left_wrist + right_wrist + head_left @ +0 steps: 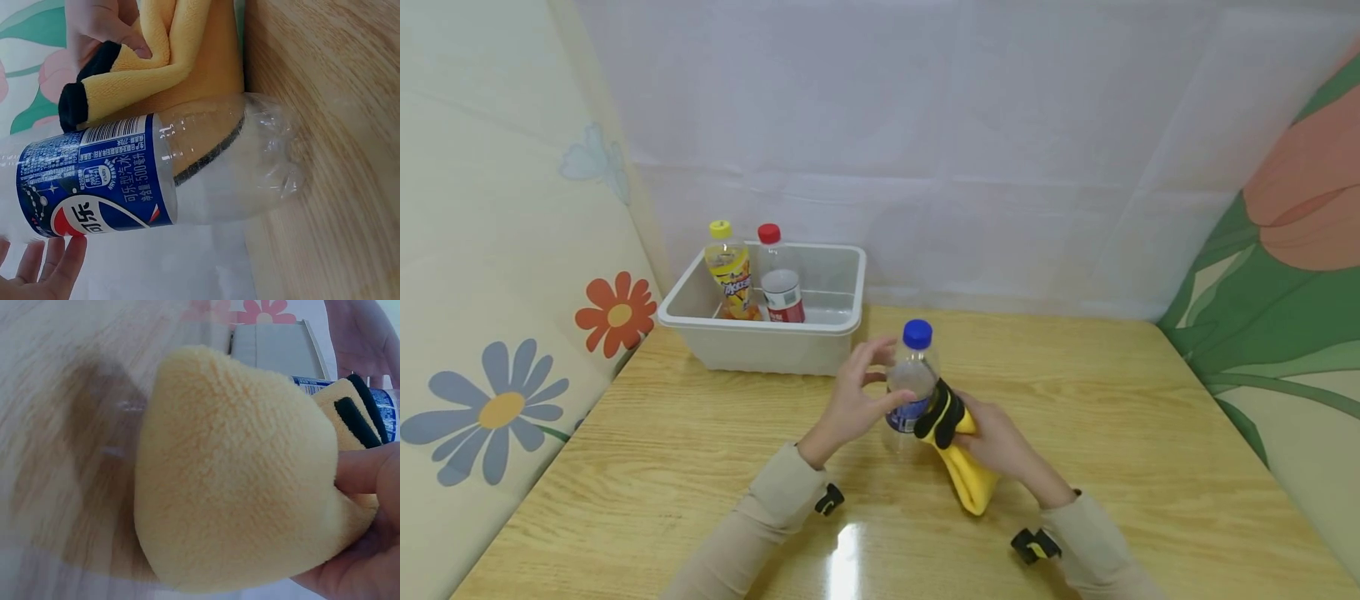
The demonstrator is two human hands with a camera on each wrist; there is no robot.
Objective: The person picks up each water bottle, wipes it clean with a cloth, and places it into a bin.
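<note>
Here, my left hand (850, 400) curls round the clear plastic bottle with the blue cap and blue label (912, 383), fingers and thumb wrapped about its upper half. The bottle stands upright on the pale wooden table (700, 467), near the middle and just in front of me. From the left wrist view the label (94, 181) shows white lettering on blue, and my fingertips (62, 262) lie against it — the clear lower part looks empty, its base resting on the wood.

My right hand (1000, 442) grips a folded yellow microfibre cloth with a black edge (958, 450), thumb and fingers closed on the bundle, and presses it against the right side of the bottle at label height. The black edge lies right on the plastic. In the right wrist view the cloth (237, 475) fills most of the frame, my fingers (369, 475) pinching its folds, with the bottle's label just beyond it.

Behind, toward the back left of the table, sits a white rectangular plastic tub (820, 333). Two more bottles stand upright in it side by side — a yellow-capped bottle with an orange and yellow label (730, 271) on the left, and a red-capped clear bottle with a red and white label (778, 279) just beside it. Flower-printed panels (497, 408) close in both sides.
</note>
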